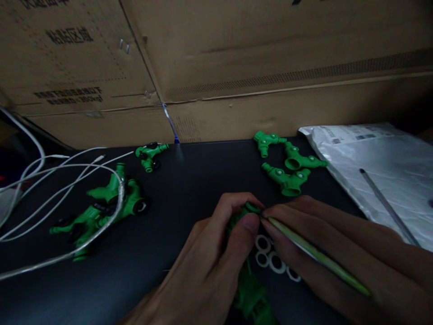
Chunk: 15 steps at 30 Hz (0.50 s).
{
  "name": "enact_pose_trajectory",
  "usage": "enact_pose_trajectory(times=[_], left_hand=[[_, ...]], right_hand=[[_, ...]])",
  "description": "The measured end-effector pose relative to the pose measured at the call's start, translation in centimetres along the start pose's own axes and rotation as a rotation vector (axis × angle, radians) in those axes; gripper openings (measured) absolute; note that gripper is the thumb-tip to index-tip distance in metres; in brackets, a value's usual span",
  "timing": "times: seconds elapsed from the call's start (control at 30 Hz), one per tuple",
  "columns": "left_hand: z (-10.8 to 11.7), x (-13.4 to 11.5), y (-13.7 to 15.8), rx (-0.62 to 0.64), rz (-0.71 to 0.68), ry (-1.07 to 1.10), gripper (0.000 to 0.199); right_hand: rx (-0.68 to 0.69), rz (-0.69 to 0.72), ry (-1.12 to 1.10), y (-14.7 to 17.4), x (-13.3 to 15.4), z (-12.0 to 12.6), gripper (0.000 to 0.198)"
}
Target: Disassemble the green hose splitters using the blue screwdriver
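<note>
Between the thumb and forefinger of my left hand [213, 253] is a green plastic hose connector [252, 207], mostly hidden by the fingers. My right hand [331, 239] grips a slim, tapered yellow-green tool [318, 253]; its exact kind is unclear. The tool's front end is hidden at the fingertips, which meet the connector's opening. Just below the hands lie several white sealing rings [277, 262] on the dark table. More green plastic [252, 293] shows beneath my left hand, and I cannot tell whether it joins the held connector.
Three green Y-shaped connectors [286, 180] lie behind my right hand. Green connectors with black valves [130, 196] sit on the left, crossed by white cables [77, 180]. A white padded mailer [382, 180] bearing a grey pen [389, 207] is at right. Cardboard [237, 54] walls the back.
</note>
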<state>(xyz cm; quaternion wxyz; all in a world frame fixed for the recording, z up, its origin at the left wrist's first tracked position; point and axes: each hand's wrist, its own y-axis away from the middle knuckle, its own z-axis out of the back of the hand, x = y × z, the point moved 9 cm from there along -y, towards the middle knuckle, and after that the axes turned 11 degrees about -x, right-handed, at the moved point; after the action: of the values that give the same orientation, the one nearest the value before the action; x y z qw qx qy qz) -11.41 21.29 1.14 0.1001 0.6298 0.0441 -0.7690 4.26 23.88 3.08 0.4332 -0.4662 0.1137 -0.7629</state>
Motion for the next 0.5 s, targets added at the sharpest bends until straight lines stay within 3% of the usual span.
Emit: enact_pose_trajectory(times=[0.13,0.27,0.5], left_hand=[[0.3,0.4,-0.2,0.001,0.020,-0.004,0.033],[0.4,0.7,-0.5,0.004,0.030,-0.015,0.034],[0.6,1.4,-0.5,-0.036,0.056,-0.049,0.040]], right_hand=[[-0.093,-0.033,-0.060,-0.6,-0.5,-0.2,0.066],[-0.097,-0.039,-0.074,-1.0,-0.6,-0.6,0.060],[-0.093,-0.082,-0.128,-2.8,-0.3,-0.4,0.028]])
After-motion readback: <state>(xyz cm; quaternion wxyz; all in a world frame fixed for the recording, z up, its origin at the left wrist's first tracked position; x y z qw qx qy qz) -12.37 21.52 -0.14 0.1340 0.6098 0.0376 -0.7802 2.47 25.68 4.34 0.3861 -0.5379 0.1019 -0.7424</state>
